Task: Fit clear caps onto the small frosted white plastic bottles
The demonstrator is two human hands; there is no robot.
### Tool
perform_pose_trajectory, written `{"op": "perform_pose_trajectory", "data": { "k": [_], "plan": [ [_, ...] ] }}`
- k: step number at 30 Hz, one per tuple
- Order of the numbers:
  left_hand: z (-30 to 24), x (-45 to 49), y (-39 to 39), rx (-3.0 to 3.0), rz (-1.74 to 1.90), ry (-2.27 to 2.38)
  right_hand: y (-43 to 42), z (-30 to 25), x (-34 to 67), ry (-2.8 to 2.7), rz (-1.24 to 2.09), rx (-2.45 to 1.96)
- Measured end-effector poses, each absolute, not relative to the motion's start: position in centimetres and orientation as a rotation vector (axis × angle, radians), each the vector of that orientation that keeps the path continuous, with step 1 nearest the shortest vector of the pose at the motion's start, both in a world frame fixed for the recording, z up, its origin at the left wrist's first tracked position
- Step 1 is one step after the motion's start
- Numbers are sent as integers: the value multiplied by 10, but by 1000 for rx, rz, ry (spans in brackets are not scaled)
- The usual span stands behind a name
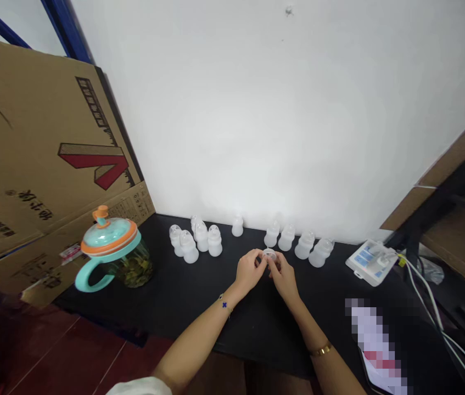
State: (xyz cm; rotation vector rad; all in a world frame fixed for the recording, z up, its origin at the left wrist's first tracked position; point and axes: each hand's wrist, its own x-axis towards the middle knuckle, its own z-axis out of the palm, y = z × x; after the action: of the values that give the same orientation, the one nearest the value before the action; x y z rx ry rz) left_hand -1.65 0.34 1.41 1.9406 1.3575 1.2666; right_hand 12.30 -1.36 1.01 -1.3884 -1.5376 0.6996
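Held: small translucent round cap point(269, 254), partly hidden, pinched by fingers point(259, 258) of left hand point(250, 272) and right hand point(284, 277).
Far: frosted bottles point(214, 241) on black desk point(232, 323).
Left: lidded glass mug point(111, 247).
Near right: pixelated phone point(374, 345), unreadable.

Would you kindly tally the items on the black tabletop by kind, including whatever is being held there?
Frosted white bottles: 10
Round translucent cap: 1
Teal-and-orange lidded glass mug: 1
White power socket: 1
Blurred phone: 1
Total: 14

Cap point(269, 254) at centre: translucent white. Bottles point(189, 247): frosted white. Tabletop point(183, 302): black. Cardboard point(51, 153), upper left: tan, red-printed. Mug lid point(110, 233), left: teal, orange-rimmed.
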Motion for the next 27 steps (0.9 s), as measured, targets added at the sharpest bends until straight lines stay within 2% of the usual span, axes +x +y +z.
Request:
{"op": "perform_pose_trajectory", "data": {
  "k": [27],
  "plan": [
    [12,-15,4,1905,1245,1392,-13,6,121,-1598,615,-1428]
  ]
}}
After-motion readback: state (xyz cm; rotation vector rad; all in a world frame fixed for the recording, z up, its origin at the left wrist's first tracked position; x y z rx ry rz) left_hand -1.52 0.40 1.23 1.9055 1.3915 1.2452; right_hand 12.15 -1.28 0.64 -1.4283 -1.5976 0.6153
